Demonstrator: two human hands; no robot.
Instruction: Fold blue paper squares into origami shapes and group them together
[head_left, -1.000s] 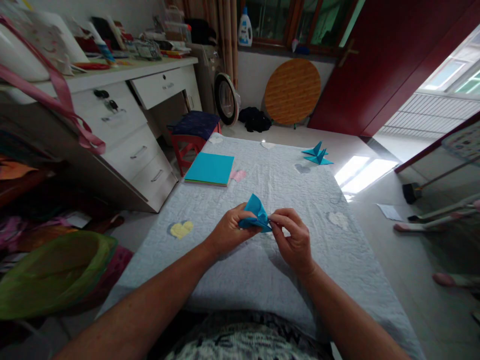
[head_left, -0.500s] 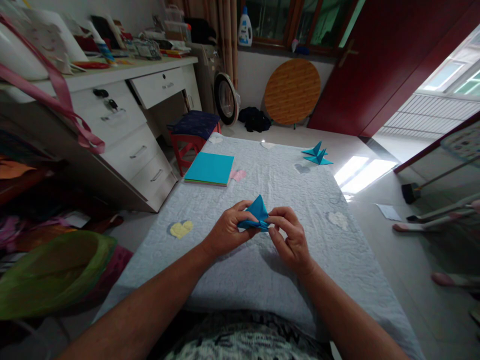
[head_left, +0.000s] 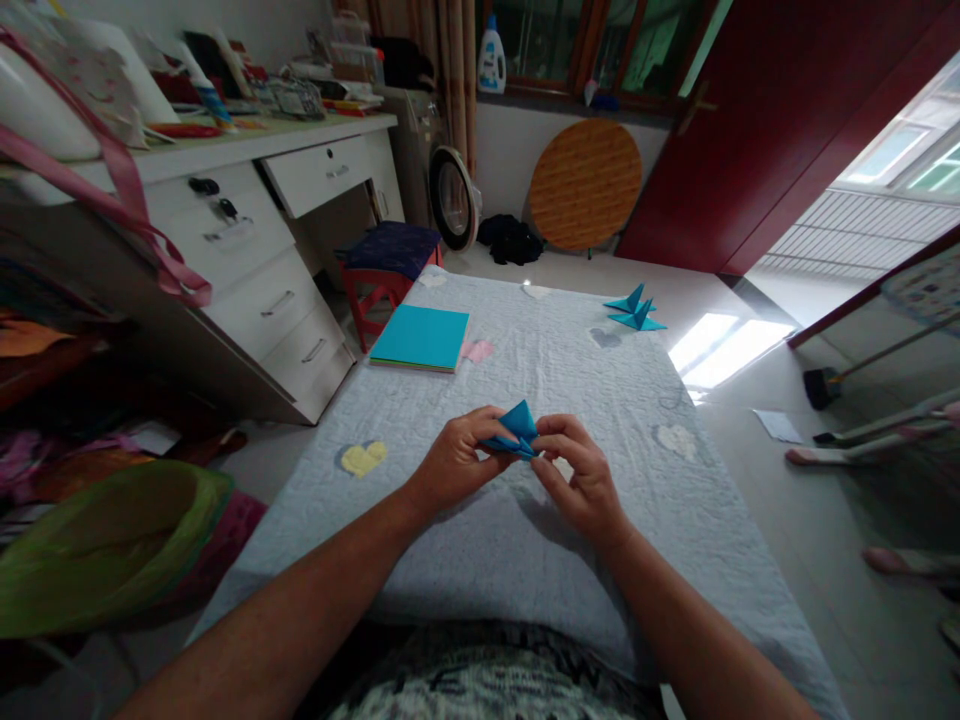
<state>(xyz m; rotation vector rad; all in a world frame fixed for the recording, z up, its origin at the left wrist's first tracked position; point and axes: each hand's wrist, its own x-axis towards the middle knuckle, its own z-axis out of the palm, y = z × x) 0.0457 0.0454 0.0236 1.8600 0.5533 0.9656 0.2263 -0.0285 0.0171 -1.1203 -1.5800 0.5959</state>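
Note:
A small piece of folded blue origami paper [head_left: 520, 420] is held between my two hands, above the middle of the cloth-covered table [head_left: 450, 560]. My left hand [head_left: 459, 452] pinches its left side, thumb on the near face and fingers behind. At its right end, my right hand [head_left: 576, 466] grips an edge between thumb and fingertips. One pointed flap stands up from the paper; the lower folds are partly covered by my fingers. Farther off at the back right corner lie two folded blue paper pieces [head_left: 636, 310] with pointed wings.
A stack of square coloured paper [head_left: 421, 338], blue on top, lies at the back left of the table. Beyond it stands a red stool [head_left: 390, 250] with a dark cushion. A white desk [head_left: 247, 270] and a green-lined bin [head_left: 112, 540] are to the left.
The upright flap of the folded paper has tipped a little lower and to the right. Both hands keep their grip in nearly the same place.

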